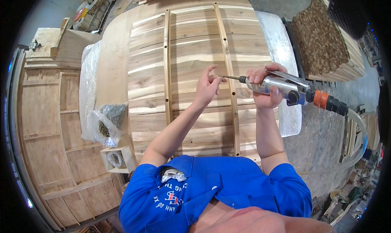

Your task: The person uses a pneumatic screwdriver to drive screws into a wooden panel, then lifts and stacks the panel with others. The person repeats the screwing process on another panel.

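My right hand point(264, 84) is wrapped round a silver air screwdriver point(281, 85), held level above the wood with its long bit point(231, 77) pointing left. At the bit's tip, my left hand point(208, 87) has its fingers pinched together; whatever small piece sits between them is too small to make out. Below both hands lies a wide panel of pale and brown striped boards point(195, 123). Two narrow battens run lengthwise over it, a left batten point(167, 62) and a right batten point(225, 49), both with dark holes. The bit passes above the right batten.
Left of the panel sit a clear plastic bag of small hardware point(105, 127) and a small open wooden box point(118, 159). Wooden frames point(45, 131) stand further left. A clear hose point(363, 131) loops from the screwdriver at right. A stack of wood point(321, 41) rises at the far right.
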A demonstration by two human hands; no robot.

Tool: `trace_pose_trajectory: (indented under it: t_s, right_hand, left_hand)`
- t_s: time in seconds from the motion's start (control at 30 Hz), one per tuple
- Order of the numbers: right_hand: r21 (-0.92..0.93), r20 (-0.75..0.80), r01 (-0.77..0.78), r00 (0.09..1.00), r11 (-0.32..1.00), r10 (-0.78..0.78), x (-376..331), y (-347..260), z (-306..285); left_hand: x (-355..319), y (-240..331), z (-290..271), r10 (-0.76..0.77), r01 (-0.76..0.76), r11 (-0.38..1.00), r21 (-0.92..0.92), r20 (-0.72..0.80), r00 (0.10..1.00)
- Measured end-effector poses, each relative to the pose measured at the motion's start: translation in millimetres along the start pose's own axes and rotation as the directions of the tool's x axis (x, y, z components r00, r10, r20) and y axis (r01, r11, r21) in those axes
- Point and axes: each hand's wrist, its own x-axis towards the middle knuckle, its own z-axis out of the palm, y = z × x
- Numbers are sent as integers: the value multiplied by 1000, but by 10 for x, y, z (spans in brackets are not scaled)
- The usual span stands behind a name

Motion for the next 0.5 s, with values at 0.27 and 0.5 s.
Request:
trace_pose_trajectory:
  t_s: [0.27,0.5]
  right_hand:
    - [15,-17,34,999,999,-34,65,212,-83]
    - [-6,37,70,997,998,-70,71,221,-63]
  left_hand:
    - [226,-171,-47,-49,47,997,-64,-39,998]
    - [224,-142,5,-8,0,995,-101,-81,997]
